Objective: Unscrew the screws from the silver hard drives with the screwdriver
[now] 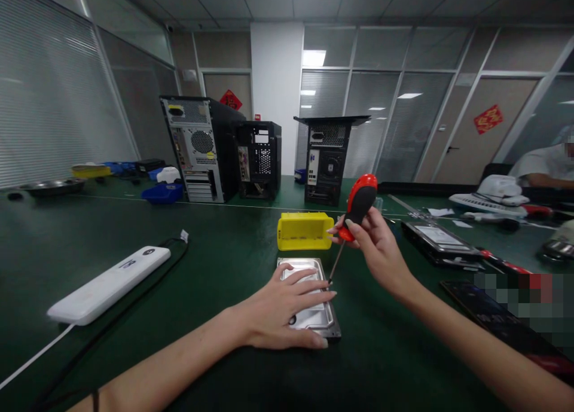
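A silver hard drive (325, 319) lies flat on the green table in front of me. Spread across its top is my left hand (287, 307), fingers stretched out, covering much of the lid. My right hand (370, 235) grips a screwdriver (362, 200) by its red and black handle. The shaft slants down and left, and its tip is at the drive's right edge, close to my left fingertips. Whether the tip sits in a screw is too small to tell. Just beyond the drive stands a yellow plastic bin (305, 231), its open side toward me.
Computer towers (201, 149) stand along the back. A white power strip (110, 285) with cables lies at left, near a blue bin (162, 192). At right are more drives (442, 240), a dark phone-like device (497, 316), a white cap (501, 189) and a seated person (547, 167).
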Motion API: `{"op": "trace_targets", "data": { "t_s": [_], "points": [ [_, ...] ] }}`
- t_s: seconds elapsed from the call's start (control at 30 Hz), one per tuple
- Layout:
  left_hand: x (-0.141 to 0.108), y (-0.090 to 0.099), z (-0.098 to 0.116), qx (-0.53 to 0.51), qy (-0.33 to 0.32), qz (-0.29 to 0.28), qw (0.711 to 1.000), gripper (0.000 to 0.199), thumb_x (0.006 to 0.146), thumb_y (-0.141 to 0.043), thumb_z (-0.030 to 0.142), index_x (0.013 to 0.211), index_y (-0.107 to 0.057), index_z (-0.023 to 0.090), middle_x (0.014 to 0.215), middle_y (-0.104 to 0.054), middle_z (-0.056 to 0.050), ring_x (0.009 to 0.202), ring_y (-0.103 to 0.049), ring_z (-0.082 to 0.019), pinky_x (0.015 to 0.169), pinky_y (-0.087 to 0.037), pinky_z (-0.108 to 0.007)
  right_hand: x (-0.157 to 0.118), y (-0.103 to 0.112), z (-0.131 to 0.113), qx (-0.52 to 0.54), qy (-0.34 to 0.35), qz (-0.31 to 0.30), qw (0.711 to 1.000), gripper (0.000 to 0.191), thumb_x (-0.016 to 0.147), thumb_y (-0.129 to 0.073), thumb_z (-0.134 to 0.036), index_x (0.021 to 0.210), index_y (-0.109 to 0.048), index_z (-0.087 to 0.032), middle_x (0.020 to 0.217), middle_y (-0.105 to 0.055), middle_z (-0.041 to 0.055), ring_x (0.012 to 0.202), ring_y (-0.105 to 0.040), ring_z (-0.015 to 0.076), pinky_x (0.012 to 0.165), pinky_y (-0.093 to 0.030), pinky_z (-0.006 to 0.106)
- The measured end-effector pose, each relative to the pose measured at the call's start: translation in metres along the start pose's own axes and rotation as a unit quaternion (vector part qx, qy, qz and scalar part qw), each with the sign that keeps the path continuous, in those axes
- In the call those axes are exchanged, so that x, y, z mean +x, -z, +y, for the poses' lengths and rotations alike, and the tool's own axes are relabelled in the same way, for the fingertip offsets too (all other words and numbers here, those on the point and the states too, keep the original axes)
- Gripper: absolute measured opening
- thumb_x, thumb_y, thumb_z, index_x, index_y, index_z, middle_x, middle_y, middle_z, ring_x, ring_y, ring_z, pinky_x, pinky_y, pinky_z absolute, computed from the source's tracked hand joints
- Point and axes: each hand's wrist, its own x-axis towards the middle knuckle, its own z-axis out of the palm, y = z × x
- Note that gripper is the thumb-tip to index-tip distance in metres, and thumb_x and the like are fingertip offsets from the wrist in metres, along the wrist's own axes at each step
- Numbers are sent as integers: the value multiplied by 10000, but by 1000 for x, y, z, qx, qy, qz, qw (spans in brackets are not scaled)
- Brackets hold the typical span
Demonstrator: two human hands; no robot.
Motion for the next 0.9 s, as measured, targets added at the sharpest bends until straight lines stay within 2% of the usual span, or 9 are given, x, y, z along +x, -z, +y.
{"op": "trace_targets", "data": {
  "t_s": [0.2,0.33,0.53,0.73,0.9],
  "points": [
    [0,-1,-1,11,-1,7,1000,684,808,-451,656,1402,-291,357,1466,-327,-26,1344,-244,-357,1050,-93,-607,-3,-2,3,-15,-1,-1,1000,260,880,-488,-333,1109,-424,-227,974,-602,50,909,-644,156,825,-560,339],
    [0,-1,0,29,0,12,1000,692,799,-456,660,1401,-296,360,1461,-337,-23,1323,-276,-373,1041,-127,-610,-3,-2,1,-22,5,-5,1000,283,889,-472,-336,1142,-404,-228,1031,-601,66,905,-646,158,799,-567,329],
    [-1,-1,1,37,2,4,999,721,786,-465,668,1411,-267,367,1478,-302,-12,1311,-272,-395,1019,-134,-647,-5,-3,4,-6,-4,-9,1000,293,884,-489,-333,1143,-405,-227,1055,-600,67,901,-652,159,770,-571,315],
    [0,-3,0,42,1,12,999,733,780,-451,687,1410,-282,352,1468,-325,-17,1302,-279,-396,1021,-165,-624,-8,-6,4,-21,-3,-5,1000,306,884,-481,-333,1161,-397,-231,1062,-597,74,930,-644,168,809,-568,335],
    [-1,-3,0,45,-5,10,999,730,789,-437,686,1413,-280,341,1467,-325,-23,1300,-281,-401,1018,-157,-632,-6,-9,0,-9,1,13,1000,368,795,-609,-330,1072,-381,-244,1022,-608,45,840,-664,157,772,-588,335]
  ]
}}
